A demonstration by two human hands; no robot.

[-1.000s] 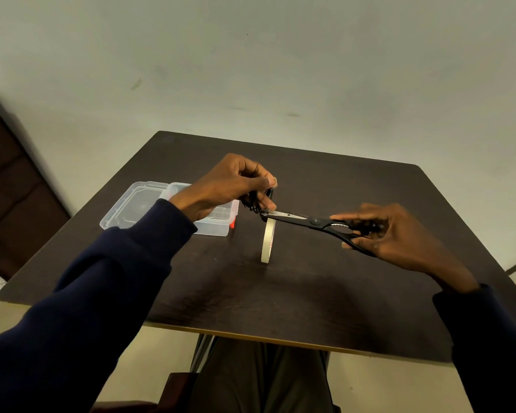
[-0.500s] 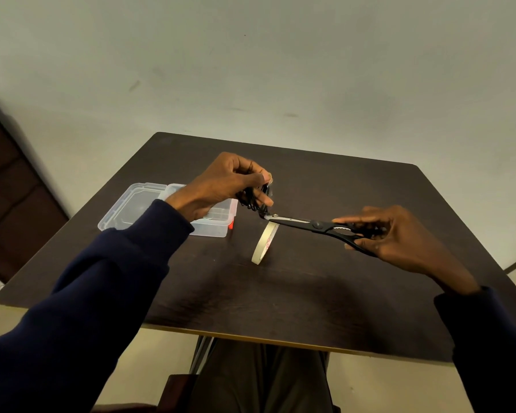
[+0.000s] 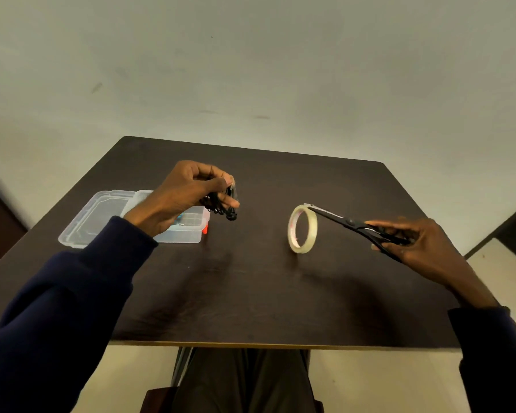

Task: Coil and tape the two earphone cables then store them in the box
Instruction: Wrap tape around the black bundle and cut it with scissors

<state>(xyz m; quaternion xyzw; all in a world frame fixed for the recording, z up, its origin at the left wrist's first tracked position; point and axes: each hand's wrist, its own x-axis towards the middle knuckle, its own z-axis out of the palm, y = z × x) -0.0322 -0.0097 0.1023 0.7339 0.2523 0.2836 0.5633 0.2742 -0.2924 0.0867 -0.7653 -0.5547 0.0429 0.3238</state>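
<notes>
My left hand (image 3: 188, 193) pinches a coiled black earphone cable (image 3: 221, 205) above the table, with a short strip of clear tape at its fingertips. My right hand (image 3: 420, 245) grips black scissors (image 3: 352, 225) whose blades point left. The blade tips touch the top of a clear tape roll (image 3: 302, 229), which stands on edge at the table's middle. A clear plastic box (image 3: 188, 232) sits open behind my left wrist, partly hidden by it. A second cable is not in sight.
The box's clear lid (image 3: 93, 217) lies flat to its left. The dark wooden table (image 3: 251, 293) ends close to me at its front edge, and my legs show below it. A pale wall rises behind.
The scissors and tape roll have shifted right, away from my left hand. The roll now hangs apart from the cable, and my left hand has lifted slightly with the coil.
</notes>
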